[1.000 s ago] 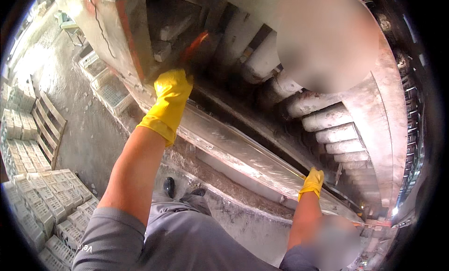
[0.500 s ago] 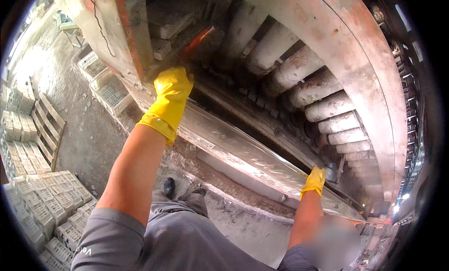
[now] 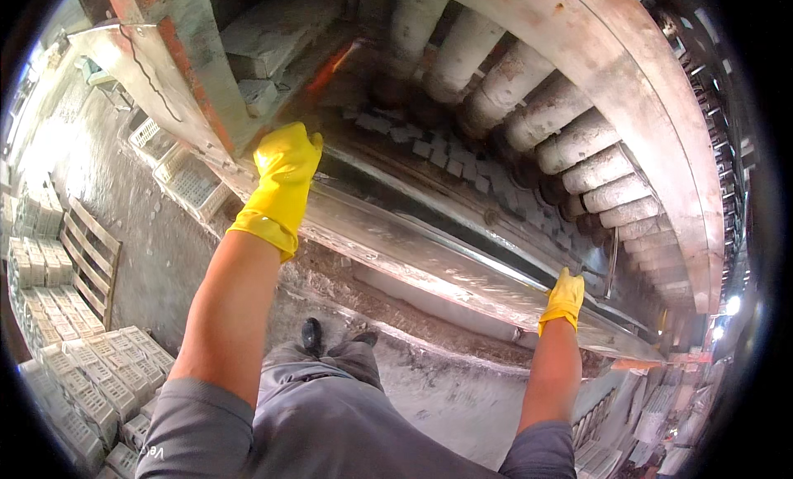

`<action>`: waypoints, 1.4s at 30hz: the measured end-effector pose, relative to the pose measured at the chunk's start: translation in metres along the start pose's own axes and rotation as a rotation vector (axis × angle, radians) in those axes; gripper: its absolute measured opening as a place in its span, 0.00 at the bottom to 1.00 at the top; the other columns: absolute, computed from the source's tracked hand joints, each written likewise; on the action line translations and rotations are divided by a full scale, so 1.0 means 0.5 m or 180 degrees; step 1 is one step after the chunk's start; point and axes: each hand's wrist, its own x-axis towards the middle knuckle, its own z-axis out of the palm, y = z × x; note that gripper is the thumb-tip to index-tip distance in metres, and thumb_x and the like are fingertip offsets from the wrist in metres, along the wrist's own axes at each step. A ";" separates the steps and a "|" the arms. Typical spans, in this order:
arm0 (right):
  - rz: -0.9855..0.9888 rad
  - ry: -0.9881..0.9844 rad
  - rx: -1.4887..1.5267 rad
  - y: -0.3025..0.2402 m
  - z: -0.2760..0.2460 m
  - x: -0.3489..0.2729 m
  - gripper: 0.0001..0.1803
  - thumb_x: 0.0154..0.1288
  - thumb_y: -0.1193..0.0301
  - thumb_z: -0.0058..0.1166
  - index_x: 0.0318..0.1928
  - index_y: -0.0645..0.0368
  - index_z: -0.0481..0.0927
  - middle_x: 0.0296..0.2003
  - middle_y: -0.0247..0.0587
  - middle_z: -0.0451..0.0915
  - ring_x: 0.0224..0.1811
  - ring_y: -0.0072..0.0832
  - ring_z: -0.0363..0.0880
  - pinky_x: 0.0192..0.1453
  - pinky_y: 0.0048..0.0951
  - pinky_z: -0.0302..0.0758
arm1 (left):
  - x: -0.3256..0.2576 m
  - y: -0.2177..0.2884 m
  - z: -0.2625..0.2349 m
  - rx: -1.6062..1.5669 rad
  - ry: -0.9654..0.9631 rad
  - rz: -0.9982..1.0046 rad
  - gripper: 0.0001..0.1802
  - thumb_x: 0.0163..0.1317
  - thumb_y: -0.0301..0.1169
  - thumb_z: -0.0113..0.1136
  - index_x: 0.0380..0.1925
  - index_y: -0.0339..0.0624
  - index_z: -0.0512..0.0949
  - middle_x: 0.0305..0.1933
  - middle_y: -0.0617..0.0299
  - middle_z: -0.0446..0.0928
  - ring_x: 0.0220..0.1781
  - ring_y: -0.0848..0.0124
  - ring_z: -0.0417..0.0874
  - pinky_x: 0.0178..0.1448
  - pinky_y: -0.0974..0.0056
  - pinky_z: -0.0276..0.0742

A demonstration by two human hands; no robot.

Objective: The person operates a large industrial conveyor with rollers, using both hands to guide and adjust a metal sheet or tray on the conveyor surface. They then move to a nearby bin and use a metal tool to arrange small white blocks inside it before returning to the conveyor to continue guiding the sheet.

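The left hand (image 3: 287, 153) and right hand (image 3: 565, 299), fingers curled, are at the metal rail (image 3: 413, 244); whether either grip holds it, I cannot tell. Behind it, many pale pieces (image 3: 453, 167) lie untouched; how much is done is unclear.

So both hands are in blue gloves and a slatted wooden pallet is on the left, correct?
No: the head view shows the left hand and right hand in yellow gloves, not blue; the slatted wooden pallet is on the left.
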 end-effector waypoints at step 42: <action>0.0436 0.0772 -0.1152 0.134 0.037 0.001 0.33 0.74 0.44 0.58 0.62 0.60 0.88 0.54 0.57 0.90 0.58 0.55 0.88 0.62 0.51 0.81 | 0.044 0.336 0.496 0.0228 -0.1732 0.1585 0.30 0.69 0.51 0.69 0.66 0.48 0.84 0.68 0.48 0.83 0.72 0.48 0.81 0.76 0.45 0.75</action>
